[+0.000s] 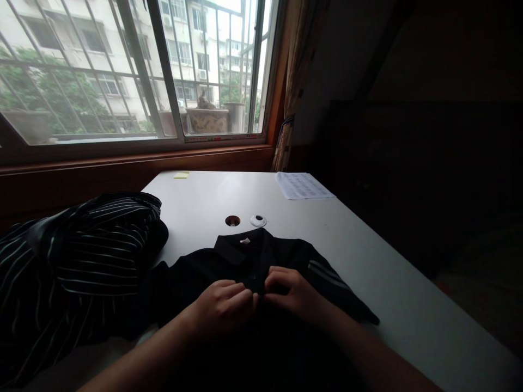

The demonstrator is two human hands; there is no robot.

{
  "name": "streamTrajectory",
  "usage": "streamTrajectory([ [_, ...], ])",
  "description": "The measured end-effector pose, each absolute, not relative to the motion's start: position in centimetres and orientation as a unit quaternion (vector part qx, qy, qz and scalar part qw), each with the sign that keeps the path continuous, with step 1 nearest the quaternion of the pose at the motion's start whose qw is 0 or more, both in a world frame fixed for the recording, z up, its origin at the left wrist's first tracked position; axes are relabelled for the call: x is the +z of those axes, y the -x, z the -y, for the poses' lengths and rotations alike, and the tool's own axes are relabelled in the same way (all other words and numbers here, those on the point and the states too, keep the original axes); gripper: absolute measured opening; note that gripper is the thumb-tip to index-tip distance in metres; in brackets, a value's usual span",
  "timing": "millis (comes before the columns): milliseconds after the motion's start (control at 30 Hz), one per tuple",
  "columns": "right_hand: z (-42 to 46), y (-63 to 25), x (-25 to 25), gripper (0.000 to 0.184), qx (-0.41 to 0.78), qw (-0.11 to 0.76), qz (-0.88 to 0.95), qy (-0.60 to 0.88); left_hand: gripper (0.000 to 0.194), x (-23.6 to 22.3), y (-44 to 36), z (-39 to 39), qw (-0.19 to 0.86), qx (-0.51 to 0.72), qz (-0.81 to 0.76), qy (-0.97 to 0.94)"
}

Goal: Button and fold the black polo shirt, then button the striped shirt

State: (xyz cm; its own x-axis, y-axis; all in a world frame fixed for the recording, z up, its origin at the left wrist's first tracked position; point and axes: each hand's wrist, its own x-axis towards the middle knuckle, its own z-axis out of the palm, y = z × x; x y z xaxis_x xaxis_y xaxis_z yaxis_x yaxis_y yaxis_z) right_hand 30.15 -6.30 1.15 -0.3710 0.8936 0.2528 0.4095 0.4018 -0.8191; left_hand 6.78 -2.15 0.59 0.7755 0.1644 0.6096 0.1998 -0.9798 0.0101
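Note:
A black polo shirt [196, 267] lies spread on the white table, its collar toward the window. A small pale label shows inside the collar, and a button [253, 277] sits on the front placket. My left hand [229, 305] is closed on the placket just below that button, fingers bent and thumb pressed in. Beside it, my right hand [292, 291] pinches the placket's other edge between thumb and fingers. The two hands almost meet. Whatever lies between the fingertips is too dark and small to make out. Pale stripes mark the right sleeve.
Heaped black-and-white striped fabric [98, 245] lies at the left. Farther back on the table [204, 201] are a round cable hole [232, 221], its loose white cover [258, 220], printed papers [304, 186] and a yellow sticky note [181, 175]. A barred window stands behind.

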Motion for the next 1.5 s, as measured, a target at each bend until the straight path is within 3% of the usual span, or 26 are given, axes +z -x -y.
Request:
streamTrajectory([
  [200,6.3,-29.9,1.4,0.008,0.358,0.365,0.731,0.452,0.010,0.5,-6.3,2.0,0.080,-0.301,0.076,0.947],
  [400,6.1,-29.8,1.3,0.007,0.394,0.342,0.706,0.479,0.013,0.4,-6.2,1.8,0.119,-0.290,0.055,0.948],
  [933,6.1,-29.9,1.0,0.024,0.545,0.284,0.586,0.528,0.019,0.3,-6.2,1.8,0.106,-0.257,0.046,0.959],
  [1133,5.8,-29.8,0.7,0.027,0.554,0.295,0.581,0.518,0.016,-0.5,-6.5,1.5,0.017,-0.258,0.087,0.962],
  [1500,6.0,-29.5,0.3,0.026,0.494,0.303,0.614,0.535,0.004,-1.1,-7.4,1.6,-0.270,-0.268,0.252,0.890],
])
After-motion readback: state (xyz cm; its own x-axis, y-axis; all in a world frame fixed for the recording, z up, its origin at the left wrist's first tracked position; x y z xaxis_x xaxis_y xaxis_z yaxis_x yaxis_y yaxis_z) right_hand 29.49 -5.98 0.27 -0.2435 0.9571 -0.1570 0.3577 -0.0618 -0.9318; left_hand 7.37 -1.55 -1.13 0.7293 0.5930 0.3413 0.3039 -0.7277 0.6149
